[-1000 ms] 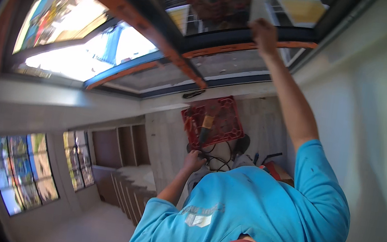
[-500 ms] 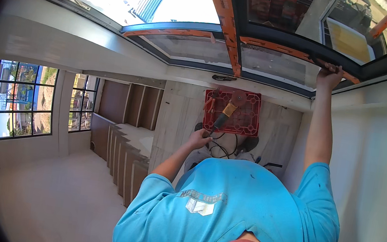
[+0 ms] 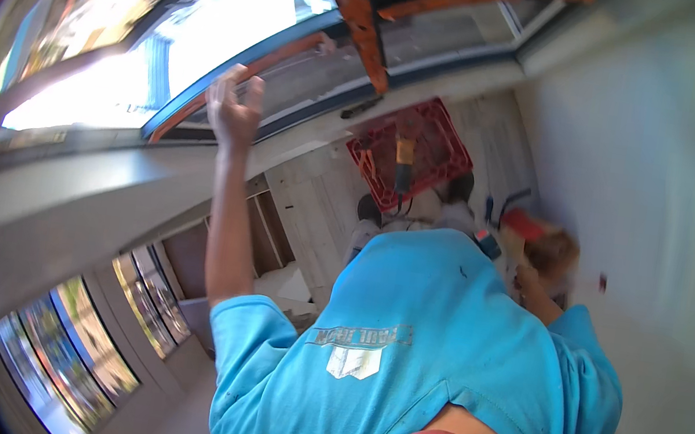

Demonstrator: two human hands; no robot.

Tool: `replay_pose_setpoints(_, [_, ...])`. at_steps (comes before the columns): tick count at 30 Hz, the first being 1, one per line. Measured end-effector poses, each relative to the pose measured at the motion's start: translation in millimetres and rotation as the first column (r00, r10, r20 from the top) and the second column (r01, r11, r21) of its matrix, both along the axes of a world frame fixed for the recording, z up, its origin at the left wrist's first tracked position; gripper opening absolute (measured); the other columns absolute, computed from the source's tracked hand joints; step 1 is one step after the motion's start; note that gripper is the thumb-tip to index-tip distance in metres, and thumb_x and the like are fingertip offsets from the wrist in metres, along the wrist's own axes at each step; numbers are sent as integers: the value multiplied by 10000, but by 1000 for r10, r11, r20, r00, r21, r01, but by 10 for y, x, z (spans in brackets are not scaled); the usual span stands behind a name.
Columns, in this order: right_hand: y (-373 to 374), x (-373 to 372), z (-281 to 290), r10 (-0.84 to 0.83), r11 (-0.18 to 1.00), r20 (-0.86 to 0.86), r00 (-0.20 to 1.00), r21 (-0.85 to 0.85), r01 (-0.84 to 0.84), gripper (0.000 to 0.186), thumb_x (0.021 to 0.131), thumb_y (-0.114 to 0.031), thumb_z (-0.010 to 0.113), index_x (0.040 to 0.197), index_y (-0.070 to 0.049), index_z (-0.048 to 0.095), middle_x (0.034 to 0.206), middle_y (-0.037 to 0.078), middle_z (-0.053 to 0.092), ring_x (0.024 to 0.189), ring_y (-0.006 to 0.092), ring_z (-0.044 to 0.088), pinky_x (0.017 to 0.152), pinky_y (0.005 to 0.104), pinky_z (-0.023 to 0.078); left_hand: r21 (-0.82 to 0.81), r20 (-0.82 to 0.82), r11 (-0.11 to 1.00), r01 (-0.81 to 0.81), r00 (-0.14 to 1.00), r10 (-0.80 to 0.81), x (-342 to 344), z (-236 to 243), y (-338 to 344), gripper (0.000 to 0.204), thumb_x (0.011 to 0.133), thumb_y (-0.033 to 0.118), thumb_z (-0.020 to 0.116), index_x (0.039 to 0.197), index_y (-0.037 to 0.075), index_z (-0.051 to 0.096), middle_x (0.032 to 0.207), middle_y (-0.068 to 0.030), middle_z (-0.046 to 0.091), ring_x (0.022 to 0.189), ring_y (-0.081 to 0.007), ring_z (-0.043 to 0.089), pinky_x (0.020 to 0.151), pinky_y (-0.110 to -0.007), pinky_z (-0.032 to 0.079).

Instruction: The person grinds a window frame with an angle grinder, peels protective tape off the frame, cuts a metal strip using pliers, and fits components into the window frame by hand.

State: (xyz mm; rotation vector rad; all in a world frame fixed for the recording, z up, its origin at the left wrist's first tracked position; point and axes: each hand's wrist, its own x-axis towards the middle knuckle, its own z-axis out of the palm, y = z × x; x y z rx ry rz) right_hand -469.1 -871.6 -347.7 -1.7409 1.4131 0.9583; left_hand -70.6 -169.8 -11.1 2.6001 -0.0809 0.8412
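My left hand (image 3: 235,108) is raised at the window, its fingers spread and holding nothing. Beside it runs the orange-coated strip (image 3: 189,113) of the window frame (image 3: 274,56); whether the fingertips touch it I cannot tell. Low on the right is my right hand (image 3: 525,280), smeared and partly hidden by my shirt. Near it are a dark, teal-edged block (image 3: 488,244) and a blurred red and brown object (image 3: 549,252); its grip on either is unclear. An angle grinder (image 3: 404,158) with a yellow and dark body lies on an upturned red plastic crate (image 3: 455,148).
Orange-handled pliers (image 3: 366,163) lie on the crate's left side. A dark slim tool (image 3: 361,109) rests on the sill. White wall (image 3: 652,198) stands close on my right. Brown panels (image 3: 270,228) stand at the left, past the plank floor (image 3: 314,203).
My left hand has left the grinder and risen to the window on the left. My right hand has let go of the frame and dropped low. The view has tilted.
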Motion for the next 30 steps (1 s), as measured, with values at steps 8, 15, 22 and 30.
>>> replay_pose_setpoints(8, [2125, -1869, 1056, -469, 867, 96, 878, 241, 436, 252, 840, -216, 698, 1053, -81, 685, 938, 105, 703, 922, 270, 703, 846, 427, 567, 197, -114, 977, 80, 992, -59, 912, -471, 204, 891, 829, 715, 667, 1286, -46, 586, 1257, -238, 633, 1208, -398, 582, 1006, -539, 458])
replay_pose_setpoints(15, [2798, -2324, 928, -545, 825, 65, 836, 224, 520, 258, 873, -207, 699, 1081, -58, 664, 964, 118, 690, 869, 273, 698, 776, 428, 574, 405, 4, 913, 53, 998, -60, 1062, -710, 359, 950, 794, 823, 601, 1285, 11, 618, 1146, -187, 684, 1107, -358, 643, 956, -576, 457])
replay_pose_setpoints(22, [2917, -2489, 761, -384, 921, 331, 862, 203, 332, 333, 950, -264, 630, 1190, -32, 616, 1042, 125, 671, 843, 236, 707, 750, 368, 605, 293, 166, 801, 523, 797, -581, 535, 460, -652, 331, 1058, 322, 531, 1212, 53, 648, 1114, -109, 691, 963, -241, 682, 872, -376, 546])
replay_pose_setpoints(30, [2767, -3004, 1062, -369, 929, 431, 823, 141, 343, 306, 921, -229, 660, 1158, -36, 647, 1026, 125, 685, 841, 219, 707, 744, 340, 607, 133, 268, -211, 968, -240, -933, -1036, 2447, -2635, 342, 1071, 218, 374, 1170, -25, 593, 1138, -146, 638, 987, -207, 643, 892, -340, 520])
